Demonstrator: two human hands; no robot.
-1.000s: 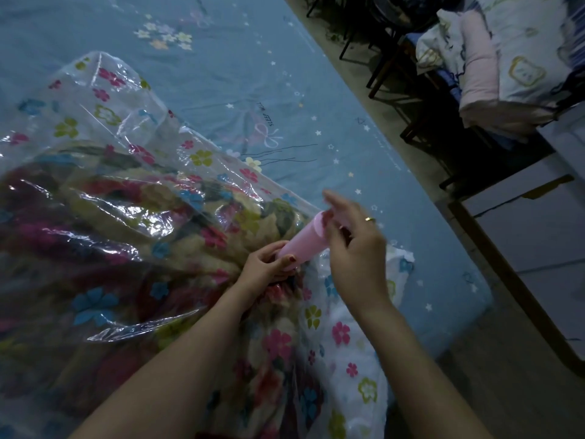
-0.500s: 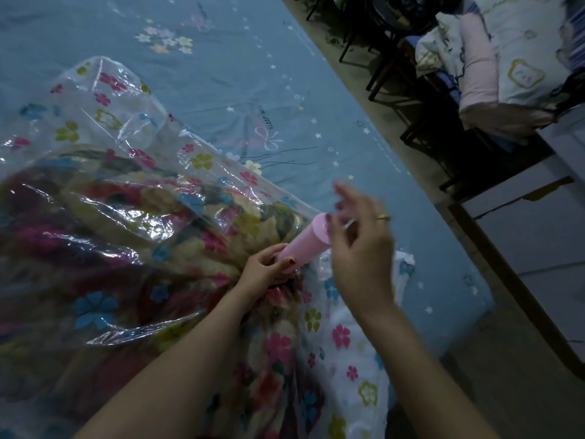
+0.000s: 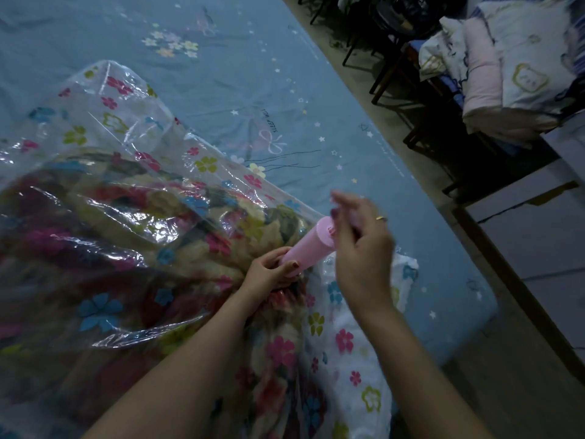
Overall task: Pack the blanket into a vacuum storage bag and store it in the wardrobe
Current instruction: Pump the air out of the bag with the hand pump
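- Both your hands work one pink hand pump (image 3: pixel 306 249) on the vacuum storage bag (image 3: pixel 133 172).
- Your left hand (image 3: pixel 269 274) grips its base.
- Your right hand (image 3: pixel 361 245) pinches its handle, fingers blurred.

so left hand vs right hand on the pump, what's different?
The left hand grips the pink pump at its lower end, against the vacuum bag; the right hand is at its top end, fingers pinching the handle. Left looks sharp, right is motion-blurred. Only the right wears a ring.

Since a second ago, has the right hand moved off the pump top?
Yes. The right hand has lifted up and away from the top of the pink pump, which the left hand holds in place.
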